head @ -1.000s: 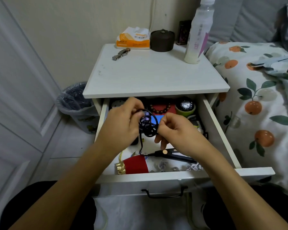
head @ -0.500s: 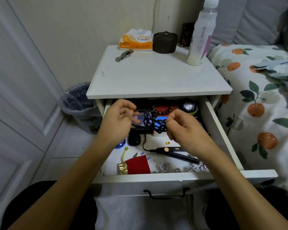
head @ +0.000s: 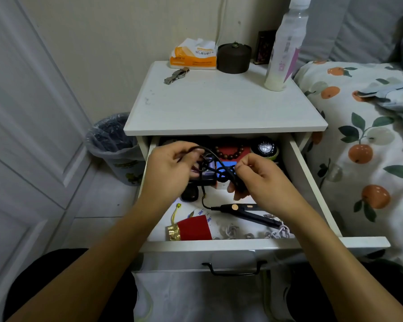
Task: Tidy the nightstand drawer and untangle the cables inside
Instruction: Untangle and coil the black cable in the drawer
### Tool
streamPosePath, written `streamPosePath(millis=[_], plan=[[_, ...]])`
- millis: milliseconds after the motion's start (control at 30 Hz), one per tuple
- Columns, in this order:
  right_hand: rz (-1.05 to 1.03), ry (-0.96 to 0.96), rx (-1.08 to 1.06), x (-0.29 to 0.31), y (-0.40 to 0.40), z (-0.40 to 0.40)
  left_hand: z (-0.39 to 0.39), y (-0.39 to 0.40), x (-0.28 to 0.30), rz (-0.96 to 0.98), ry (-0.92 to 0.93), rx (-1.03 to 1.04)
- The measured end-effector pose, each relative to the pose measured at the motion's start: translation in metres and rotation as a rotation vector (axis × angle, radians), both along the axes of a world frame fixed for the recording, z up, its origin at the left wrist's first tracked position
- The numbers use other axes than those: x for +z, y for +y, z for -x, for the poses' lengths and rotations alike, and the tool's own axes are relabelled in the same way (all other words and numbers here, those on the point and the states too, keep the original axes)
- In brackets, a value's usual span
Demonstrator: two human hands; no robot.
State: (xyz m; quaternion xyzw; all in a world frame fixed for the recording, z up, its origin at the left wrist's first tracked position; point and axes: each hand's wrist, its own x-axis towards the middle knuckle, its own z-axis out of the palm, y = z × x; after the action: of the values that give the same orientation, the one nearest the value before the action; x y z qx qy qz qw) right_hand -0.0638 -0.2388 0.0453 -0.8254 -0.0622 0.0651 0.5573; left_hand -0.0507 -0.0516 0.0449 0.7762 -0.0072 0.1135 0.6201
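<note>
The white nightstand drawer is pulled out. Above its middle, my left hand and my right hand both pinch a tangled black cable stretched between them. The cable runs down to a slim black device lying on the drawer floor. A pale knotted cable lies along the front of the drawer. A red pouch with gold trim sits at the front left.
At the drawer's back are a bead bracelet on a red box, a watch and a black oval object. On top stand a bottle, a dark jar, tissues and a metal watch. A bin stands left, the bed right.
My hands have moved apart and further back over the drawer, drawing the bunched black cable out into looser loops between them.
</note>
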Motion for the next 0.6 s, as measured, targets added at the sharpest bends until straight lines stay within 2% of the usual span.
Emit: streamPosePath(millis=[67, 100, 167, 233, 333, 467, 600], plan=[[-0.020, 0.021, 0.003, -0.001, 0.001, -0.001, -0.004, 0.001, -0.002, 0.384, 0.290, 0.038], [-0.024, 0.028, 0.007, -0.001, 0.001, -0.001, -0.006, 0.003, -0.002, 0.513, 0.385, 0.050], [-0.017, 0.033, 0.007, -0.002, 0.002, 0.000, -0.009, 0.007, -0.004, 0.622, 0.476, 0.040], [0.008, 0.024, -0.008, -0.003, 0.001, 0.000, -0.010, 0.008, -0.006, 0.570, 0.455, 0.019], [0.012, 0.012, -0.077, -0.002, -0.002, 0.000, -0.013, 0.012, -0.006, 0.304, 0.395, -0.050], [0.027, 0.046, -0.154, -0.002, -0.004, -0.001, -0.013, 0.020, 0.001, 0.184, 0.493, -0.329], [0.103, 0.067, -0.208, -0.007, -0.003, -0.003, -0.012, 0.031, 0.008, 0.027, 0.459, -0.523]])
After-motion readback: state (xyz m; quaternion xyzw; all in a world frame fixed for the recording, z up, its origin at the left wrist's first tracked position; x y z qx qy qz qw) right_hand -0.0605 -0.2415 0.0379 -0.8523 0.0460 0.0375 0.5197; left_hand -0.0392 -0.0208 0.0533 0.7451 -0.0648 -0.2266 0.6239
